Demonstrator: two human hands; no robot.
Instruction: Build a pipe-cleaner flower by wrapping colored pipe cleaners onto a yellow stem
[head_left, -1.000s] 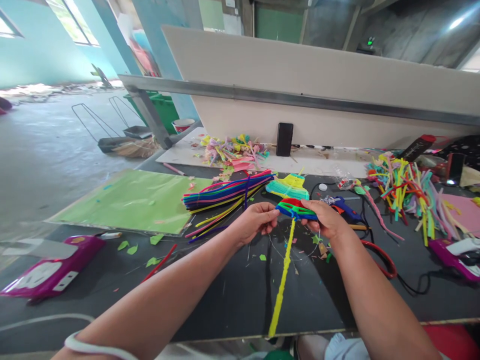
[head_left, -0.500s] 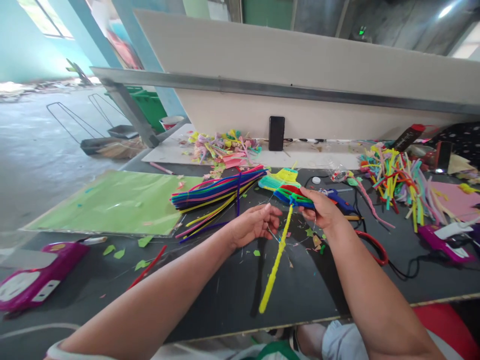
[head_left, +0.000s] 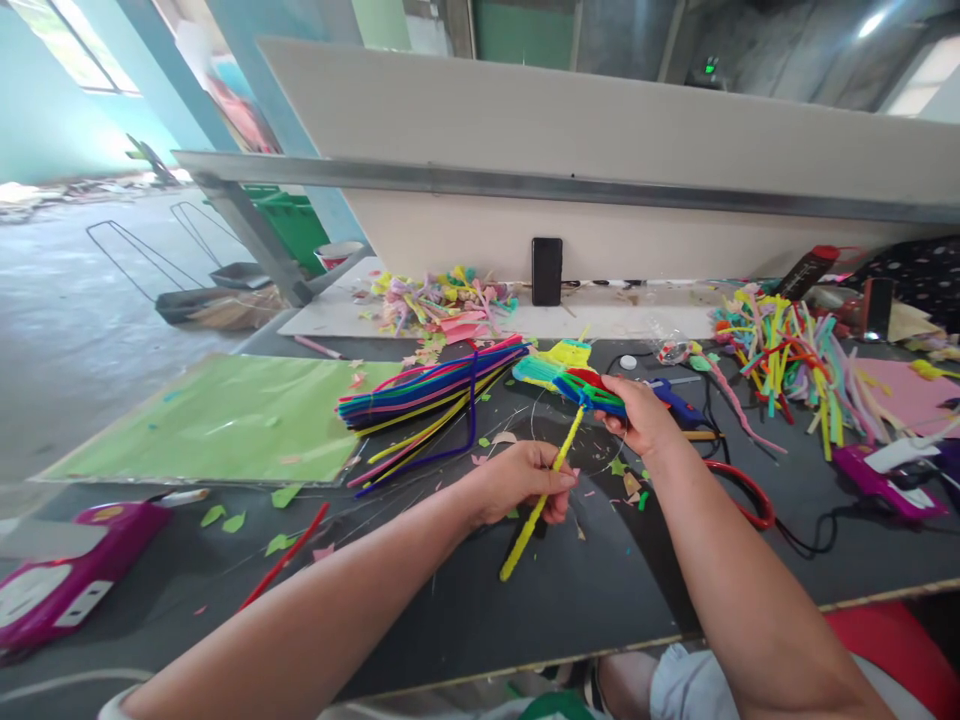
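Note:
My left hand [head_left: 529, 482] is closed on a fuzzy yellow stem [head_left: 525, 540] that slants down toward the table's front edge. At the stem's upper end is a blue, green and red pipe-cleaner piece [head_left: 589, 390], pinched in my right hand [head_left: 637, 412]. Just behind it lies a yellow and turquoise fuzzy shape [head_left: 559, 362]. A bundle of long coloured pipe cleaners [head_left: 427, 385] rests to the left of my hands, with a bent dark blue one across it.
A green sheet [head_left: 217, 415] and a purple device [head_left: 82, 570] lie left. Behind stand a black phone [head_left: 547, 272] and a pile of coloured pieces [head_left: 442, 300]. On the right are more pipe cleaners [head_left: 795, 350], a blue glue gun [head_left: 679, 400], another purple device [head_left: 885, 485] and cables.
My left hand has moved right and slightly down and has closed on the yellow stem. The stem's lower end has swung left and up. My right hand keeps its hold.

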